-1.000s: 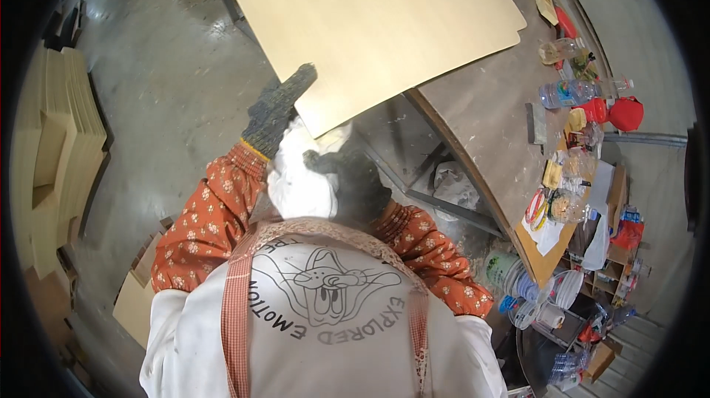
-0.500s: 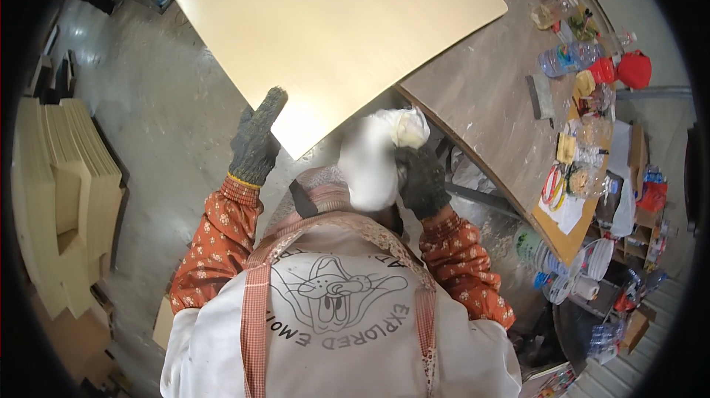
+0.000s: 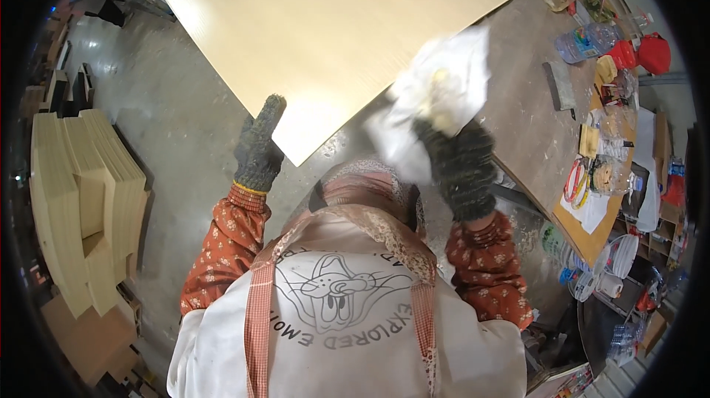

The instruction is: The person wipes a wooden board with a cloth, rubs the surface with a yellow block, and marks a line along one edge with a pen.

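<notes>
View from the head, looking down on 2 gloved hands and a pale board. The board (image 3: 325,43) lies partly over the brown table (image 3: 521,121), its left side jutting out above the grey floor (image 3: 181,102); the near corner points toward the wearer. The left hand (image 3: 259,145), in a dark knitted glove with a yellow cuff edge, is closed on the board's left edge beside that corner, 1 digit showing on the upper face; any digits underneath are hidden. The right hand (image 3: 462,169), gloved alike, grips a crumpled white cloth (image 3: 457,65), held at the board's right edge; the cloth is blurred, and whether it touches the board cannot be told. Both sleeves (image 3: 225,250) are orange with small pale flowers. On the table, to the right of the cloth, lies a grey block (image 3: 560,86); beyond it are a clear bottle (image 3: 586,43) with a blue label and a red bundle (image 3: 654,54). At left stands a stack of pale panels (image 3: 55,198).
</notes>
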A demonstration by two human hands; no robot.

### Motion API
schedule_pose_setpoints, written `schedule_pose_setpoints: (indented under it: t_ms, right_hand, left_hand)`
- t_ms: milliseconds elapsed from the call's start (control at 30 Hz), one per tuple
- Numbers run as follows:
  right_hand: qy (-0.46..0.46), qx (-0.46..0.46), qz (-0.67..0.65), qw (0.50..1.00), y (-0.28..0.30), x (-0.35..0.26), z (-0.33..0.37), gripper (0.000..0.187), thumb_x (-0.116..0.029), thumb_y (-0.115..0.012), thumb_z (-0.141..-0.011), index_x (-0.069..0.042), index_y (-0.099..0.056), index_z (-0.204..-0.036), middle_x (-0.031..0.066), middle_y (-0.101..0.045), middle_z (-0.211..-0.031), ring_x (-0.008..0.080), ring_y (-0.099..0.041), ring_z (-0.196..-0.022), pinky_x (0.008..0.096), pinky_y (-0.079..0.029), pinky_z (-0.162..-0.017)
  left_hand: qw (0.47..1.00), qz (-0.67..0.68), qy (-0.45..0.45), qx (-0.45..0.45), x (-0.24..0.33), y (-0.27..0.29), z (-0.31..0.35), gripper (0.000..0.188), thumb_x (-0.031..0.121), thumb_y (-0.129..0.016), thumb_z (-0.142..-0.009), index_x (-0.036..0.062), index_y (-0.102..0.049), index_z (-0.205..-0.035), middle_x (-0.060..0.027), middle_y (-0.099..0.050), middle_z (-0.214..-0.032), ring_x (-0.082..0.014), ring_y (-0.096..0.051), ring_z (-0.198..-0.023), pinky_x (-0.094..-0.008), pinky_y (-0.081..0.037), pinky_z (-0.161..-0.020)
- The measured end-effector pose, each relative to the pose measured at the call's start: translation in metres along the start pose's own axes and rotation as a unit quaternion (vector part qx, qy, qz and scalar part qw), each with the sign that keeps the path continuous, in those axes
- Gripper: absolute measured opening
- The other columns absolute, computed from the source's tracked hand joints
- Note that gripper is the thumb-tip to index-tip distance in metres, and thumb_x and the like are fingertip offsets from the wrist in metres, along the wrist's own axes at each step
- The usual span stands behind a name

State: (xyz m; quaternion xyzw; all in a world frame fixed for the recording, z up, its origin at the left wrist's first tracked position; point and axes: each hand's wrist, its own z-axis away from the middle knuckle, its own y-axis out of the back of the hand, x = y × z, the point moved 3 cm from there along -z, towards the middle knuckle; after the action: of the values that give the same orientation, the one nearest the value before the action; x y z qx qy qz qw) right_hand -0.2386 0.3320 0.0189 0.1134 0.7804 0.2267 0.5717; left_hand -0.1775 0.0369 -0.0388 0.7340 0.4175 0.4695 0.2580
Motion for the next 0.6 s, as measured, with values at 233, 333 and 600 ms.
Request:
schedule_pose_setpoints:
  t_ms: [233,333,600]
  right_hand:
    - [0.286,-0.072,0.514,0.806,-0.062,-0.033,-0.036,0.041,-0.012,-0.053,-0.087,0.01,-0.046,-0.122,0.0287,-0.057,-0.108,0.0244,-0.062,-0.079,0.0307,-0.054,-0.068]
    - [0.338,-0.116,0.564,0.744,-0.07,-0.03,-0.031,0.049,-0.013,-0.052,-0.087,0.009,-0.04,-0.129,0.0318,-0.05,-0.118,0.0252,-0.062,-0.078,0.0328,-0.054,-0.066]
    - [0.231,-0.013,0.379,0.896,0.053,-0.007,-0.069,0.04,-0.018,-0.058,-0.084,-0.002,-0.056,-0.121,0.0194,-0.056,-0.122,0.0294,-0.056,-0.111,0.0423,-0.045,-0.095]
  left_hand:
    - [1.0,0.005,0.014,-0.011,-0.019,-0.011,0.009,0.049,0.001,-0.057,-0.084,0.0043,-0.047,-0.132,-0.0148,-0.049,-0.135,-0.0269,-0.047,-0.124,-0.0383,-0.038,-0.102]
    - [0.997,-0.075,-0.004,-0.02,-0.01,-0.002,0.007,0.049,0.003,-0.059,-0.083,0.0032,-0.048,-0.131,-0.0154,-0.049,-0.134,-0.0274,-0.047,-0.125,-0.0375,-0.038,-0.102]
    - [0.992,-0.121,0.0,-0.04,0.0,0.001,-0.001,0.045,0.008,-0.057,-0.087,0.0024,-0.048,-0.131,-0.0129,-0.05,-0.134,-0.024,-0.047,-0.126,-0.036,-0.035,-0.105]
